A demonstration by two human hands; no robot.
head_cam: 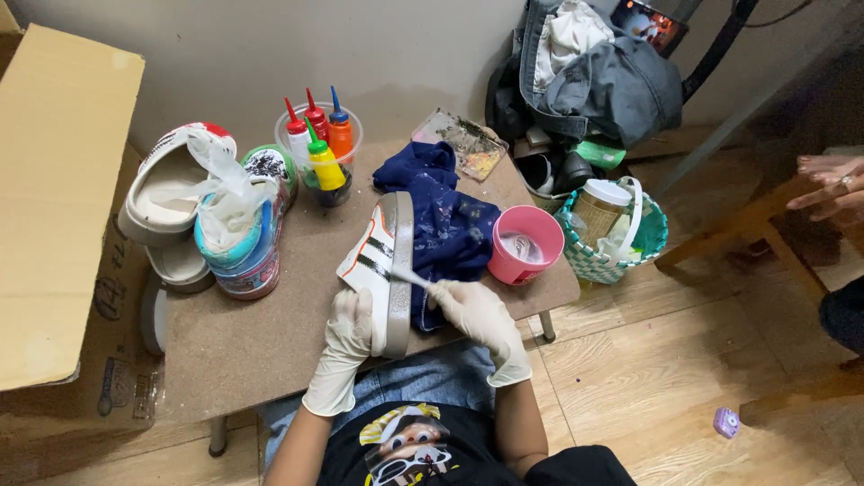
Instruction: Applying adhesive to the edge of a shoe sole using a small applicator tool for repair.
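A white sneaker (373, 256) with dark stripes and an orange heel tab lies on its side on the low table (261, 333), its grey sole facing right. My left hand (349, 326), in a white glove, grips the sneaker's near end. My right hand (475, 310), also gloved, holds a small brush (409, 277) whose tip touches the sole's edge. A dark blue cloth (445, 220) lies under and beside the shoe.
A pink cup (525, 243) stands right of the cloth. A clear tub of paint bottles (319, 148), other sneakers (202, 211), a stained tray (459, 139) and a cardboard box (54, 207) surround the table. A woven basket (612, 234) sits on the floor. Another person's hand (828, 189) is at far right.
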